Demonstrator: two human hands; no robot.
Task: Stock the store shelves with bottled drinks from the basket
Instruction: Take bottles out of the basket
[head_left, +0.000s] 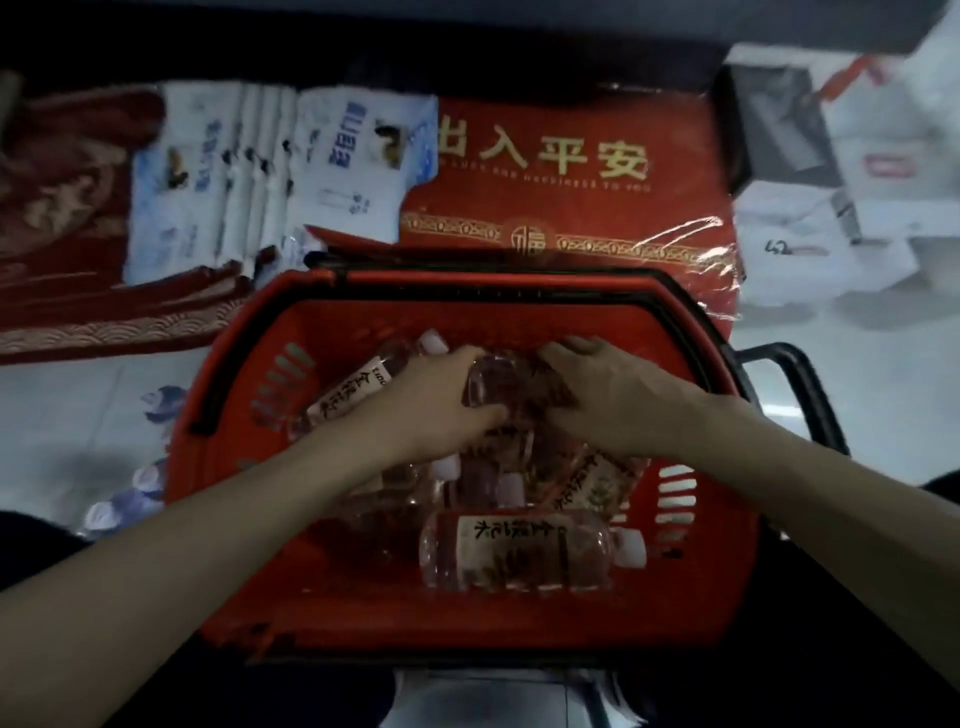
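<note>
Both bare forearms reach in from the near edge of the view and meet over a red basket (727, 571) standing on the pale floor (857, 374). Nearest inside the basket, by its near wall, a clear bottle (519, 556) lies on its side with a pale label bearing dark brush characters and its white cap pointing toward the right wall. More bottles of the same kind lie jumbled beneath the hands in the middle of the basket, their count hard to tell in the dim light; one labelled bottle (353, 389) slants toward the far left corner with its white cap up near the far wall. The left hand (441, 400) is curled over a clear bottle (491, 387) in the centre of the basket, its grip wrapped around the bottle's body with the thumb below. The right hand (608, 400) lies just beside it, fingers bent down onto the same cluster of bottles; whether its grip is clamped on a bottle or only resting there I cannot tell. A black handle (800, 395) juts out past the basket's right wall, and a black rim band runs along the far wall. Beyond the basket's far wall lies a red wrapped mat (571, 208) with gold characters, with white packets (249, 171) to its left and white boxes (831, 223) to its right.
</note>
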